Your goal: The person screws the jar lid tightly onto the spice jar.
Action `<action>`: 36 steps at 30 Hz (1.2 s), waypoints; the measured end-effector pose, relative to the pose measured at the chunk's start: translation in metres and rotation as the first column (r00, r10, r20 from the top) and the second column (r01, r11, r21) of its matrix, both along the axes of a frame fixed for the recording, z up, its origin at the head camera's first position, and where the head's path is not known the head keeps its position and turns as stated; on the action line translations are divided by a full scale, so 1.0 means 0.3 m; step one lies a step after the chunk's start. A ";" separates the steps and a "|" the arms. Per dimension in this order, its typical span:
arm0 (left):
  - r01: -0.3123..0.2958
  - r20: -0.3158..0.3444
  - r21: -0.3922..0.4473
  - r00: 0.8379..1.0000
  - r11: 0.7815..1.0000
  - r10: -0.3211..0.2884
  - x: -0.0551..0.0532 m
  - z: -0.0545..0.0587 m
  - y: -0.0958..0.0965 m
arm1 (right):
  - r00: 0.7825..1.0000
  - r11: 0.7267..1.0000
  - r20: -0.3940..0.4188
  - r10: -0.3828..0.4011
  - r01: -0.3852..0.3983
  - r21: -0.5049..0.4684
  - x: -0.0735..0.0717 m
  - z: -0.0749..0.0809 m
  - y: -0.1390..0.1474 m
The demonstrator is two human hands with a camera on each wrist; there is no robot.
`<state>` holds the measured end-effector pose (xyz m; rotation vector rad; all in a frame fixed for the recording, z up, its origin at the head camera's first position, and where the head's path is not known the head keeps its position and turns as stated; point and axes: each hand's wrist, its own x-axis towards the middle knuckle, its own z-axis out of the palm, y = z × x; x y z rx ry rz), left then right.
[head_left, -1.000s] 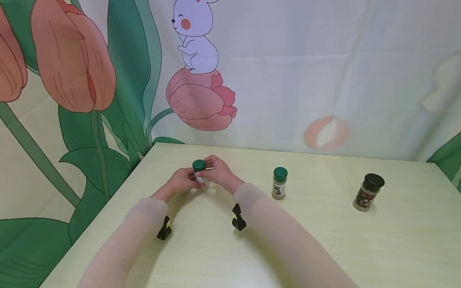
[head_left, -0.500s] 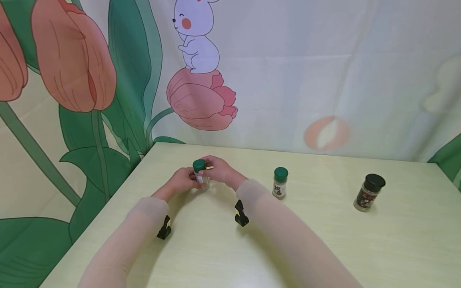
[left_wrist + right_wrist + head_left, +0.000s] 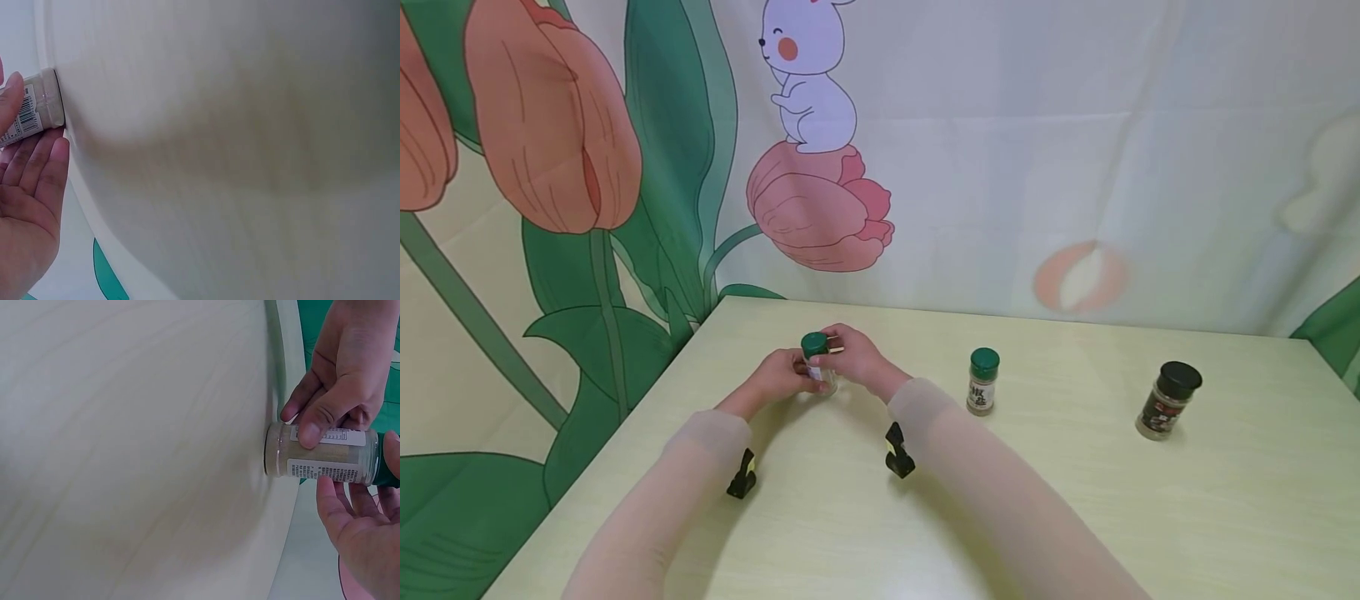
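Observation:
Toward the table's back left, a clear spice jar with a green cap (image 3: 815, 343) stands between my two hands, nearly upright. My left hand (image 3: 775, 377) grips its lower body; in the right wrist view the left thumb (image 3: 312, 432) presses on the label. My right hand (image 3: 859, 360) holds it higher up, with thumb and fingers around the green cap. Pale powder and a barcode label show on the jar body (image 3: 331, 452) in the right wrist view. In the left wrist view only the jar's lower end (image 3: 47, 103) shows. The cap sits on the jar.
A second green-capped spice jar (image 3: 982, 383) stands right of my right forearm. Farther right is a black-capped jar (image 3: 1167, 402) with a dark label. Behind the pale table (image 3: 1075, 483) hangs a printed cloth (image 3: 970, 183) with tulips and a rabbit.
My right wrist swings slightly to the right, then partly back, while the fingers stay at the cap. The left hand and the jar stay in place.

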<state>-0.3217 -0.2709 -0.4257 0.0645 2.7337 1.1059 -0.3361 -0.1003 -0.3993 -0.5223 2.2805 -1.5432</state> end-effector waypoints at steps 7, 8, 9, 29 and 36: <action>0.003 0.001 -0.002 1.000 1.000 -0.003 -0.001 0.003 -0.002 | 0.999 1.000 -0.033 -0.021 0.020 -0.013 0.002 -0.011 -0.008; 0.006 -0.002 -0.006 1.000 1.000 -0.006 0.000 0.003 -0.002 | 0.999 1.000 -0.041 -0.027 0.026 -0.014 0.004 -0.013 -0.009; 0.009 -0.005 -0.009 1.000 1.000 -0.009 0.000 0.003 -0.003 | 0.998 0.999 -0.048 -0.034 0.033 -0.015 0.006 -0.013 -0.009; 0.016 -0.018 -0.015 1.000 1.000 -0.016 0.003 -0.001 -0.003 | 0.994 0.998 -0.082 -0.066 0.066 -0.011 0.026 -0.017 -0.021; 0.006 -0.004 -0.012 1.000 1.000 -0.006 -0.001 -0.002 0.002 | 0.999 0.999 -0.017 0.039 -0.039 0.029 0.002 0.015 0.000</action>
